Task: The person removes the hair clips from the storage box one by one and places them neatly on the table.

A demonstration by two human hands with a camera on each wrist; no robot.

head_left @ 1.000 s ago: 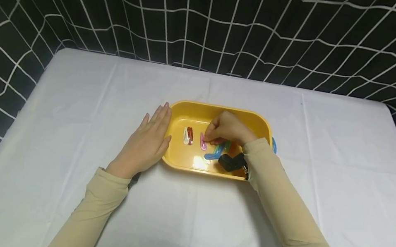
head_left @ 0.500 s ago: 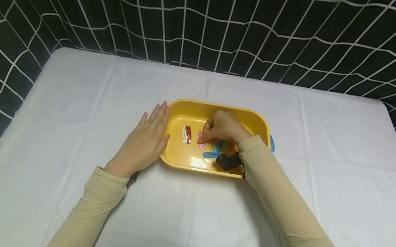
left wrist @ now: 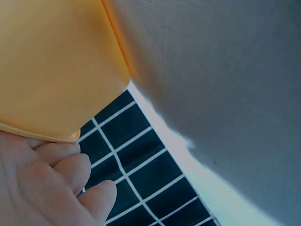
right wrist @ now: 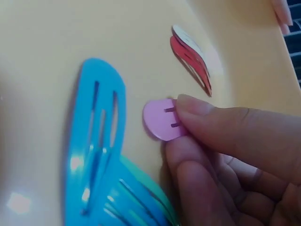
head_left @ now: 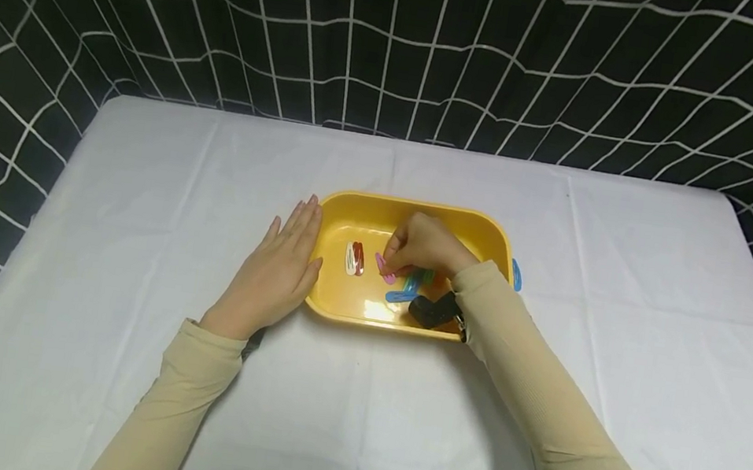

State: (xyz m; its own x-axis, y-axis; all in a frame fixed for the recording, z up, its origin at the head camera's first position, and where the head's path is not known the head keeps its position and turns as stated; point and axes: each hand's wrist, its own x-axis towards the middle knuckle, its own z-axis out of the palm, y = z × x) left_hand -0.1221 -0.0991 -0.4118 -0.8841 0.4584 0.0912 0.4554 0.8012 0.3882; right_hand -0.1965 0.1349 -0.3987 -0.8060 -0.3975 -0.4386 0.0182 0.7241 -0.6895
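Right hand (head_left: 424, 243), knuckles up, reaches down into the yellow tray (head_left: 340, 298); grip pinches the pink clip (right wrist: 161, 120) there, between red clip (right wrist: 190, 59) and blue clip (right wrist: 96, 122). Left hand (head_left: 275, 269): grip uncurled, fingers extended against tray's left end.

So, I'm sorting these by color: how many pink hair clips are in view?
1 visible: the pink clip, pinched in the right hand, inside the yellow tray. More may be hidden beneath that hand or its sleeve.
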